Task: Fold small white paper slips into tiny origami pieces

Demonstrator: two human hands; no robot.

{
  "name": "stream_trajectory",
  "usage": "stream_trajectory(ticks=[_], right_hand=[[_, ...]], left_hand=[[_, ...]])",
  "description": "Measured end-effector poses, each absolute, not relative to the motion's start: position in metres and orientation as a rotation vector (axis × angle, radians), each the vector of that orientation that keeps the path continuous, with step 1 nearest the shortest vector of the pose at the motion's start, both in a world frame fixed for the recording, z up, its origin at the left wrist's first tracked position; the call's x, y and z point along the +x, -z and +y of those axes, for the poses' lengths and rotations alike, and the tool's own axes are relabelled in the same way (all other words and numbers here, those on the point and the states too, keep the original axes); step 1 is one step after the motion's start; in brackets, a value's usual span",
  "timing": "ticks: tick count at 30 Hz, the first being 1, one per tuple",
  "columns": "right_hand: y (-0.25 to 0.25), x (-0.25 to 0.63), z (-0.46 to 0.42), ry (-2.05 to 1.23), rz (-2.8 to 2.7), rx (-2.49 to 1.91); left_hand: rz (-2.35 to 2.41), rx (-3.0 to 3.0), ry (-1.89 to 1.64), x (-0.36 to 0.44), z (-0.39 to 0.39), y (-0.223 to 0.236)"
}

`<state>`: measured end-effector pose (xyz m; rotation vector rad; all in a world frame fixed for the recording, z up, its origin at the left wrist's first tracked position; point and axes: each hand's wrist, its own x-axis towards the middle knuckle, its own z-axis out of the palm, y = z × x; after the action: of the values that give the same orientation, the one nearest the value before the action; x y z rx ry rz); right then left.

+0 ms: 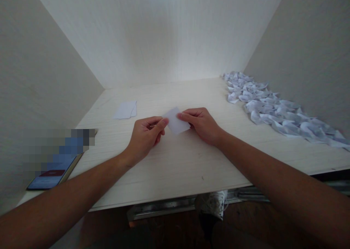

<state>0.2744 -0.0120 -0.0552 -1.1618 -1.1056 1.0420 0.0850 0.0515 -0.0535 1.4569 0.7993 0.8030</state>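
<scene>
A small white paper slip (175,120) is held just above the pale wooden desk (175,168), between both hands. My left hand (146,136) pinches its left corner with thumb and forefinger, the other fingers curled. My right hand (201,124) grips its right edge, fingers closed over it. The slip lies tilted, one corner pointing away from me.
A few blank white slips (125,110) lie at the back left of the desk. A long heap of several folded white paper pieces (276,108) runs along the right wall. A phone (54,170) rests at the left edge. Walls enclose the desk on three sides.
</scene>
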Motion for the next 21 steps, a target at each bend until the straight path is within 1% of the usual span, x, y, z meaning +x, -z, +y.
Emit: stream_trajectory(ticks=[3, 8, 12, 15, 19, 21], right_hand=[[0.057, 0.275, -0.011, -1.049, -1.079, -1.132], [0.057, 0.276, -0.01, -1.062, -1.018, -1.148], [0.057, 0.278, -0.007, -1.132, -0.894, -1.12], [0.057, 0.277, -0.008, -1.213, -0.9, -1.081], [0.056, 0.277, -0.01, -1.329, -0.956, -1.068], [0.054, 0.277, -0.01, -1.346, -0.917, -1.051]], left_hand=[[0.769, 1.482, -0.79, 0.087, 0.053, 0.055], [0.627, 1.547, -0.931, 0.086, 0.056, 0.057], [0.538, 1.929, -0.997, 0.079, 0.058, 0.057], [0.517, 2.174, -1.023, 0.076, 0.061, 0.056], [0.447, 2.304, -1.222, 0.075, 0.066, 0.054], [0.478, 2.267, -1.326, 0.076, 0.067, 0.055]])
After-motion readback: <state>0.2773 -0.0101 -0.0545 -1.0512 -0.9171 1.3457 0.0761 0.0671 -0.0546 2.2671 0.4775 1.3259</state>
